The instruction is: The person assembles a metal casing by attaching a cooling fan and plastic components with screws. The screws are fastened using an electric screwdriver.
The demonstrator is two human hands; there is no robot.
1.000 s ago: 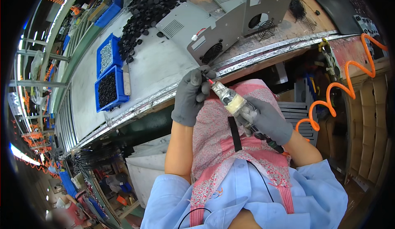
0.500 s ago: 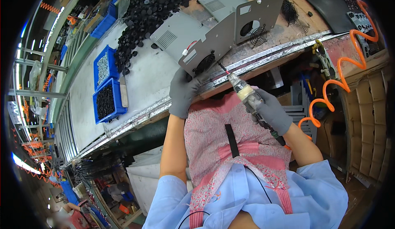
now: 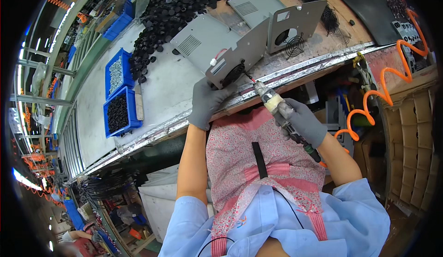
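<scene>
Workbench (image 3: 161,86) assembly is proceeding mid-fastening: left hand (image 3: 206,101) is gripping the grey fan panel (image 3: 240,56) while right hand (image 3: 302,121), wrapped around the power screwdriver (image 3: 277,104), is aiming its tip at the panel's lower edge, driving seemingly unfinished.

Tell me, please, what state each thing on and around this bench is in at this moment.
Left hand: gloved, gripping the lower edge of the grey metal panel.
Right hand: gloved, closed around the powered screwdriver.
Grey metal panel: tilted up on edge, fan mounted in it.
Powered screwdriver: slanted, tip at the panel's lower corner.
Second panel: standing up behind.
Blue bins: open, filled with small parts.
Orange hose: coiled, hanging.
</scene>
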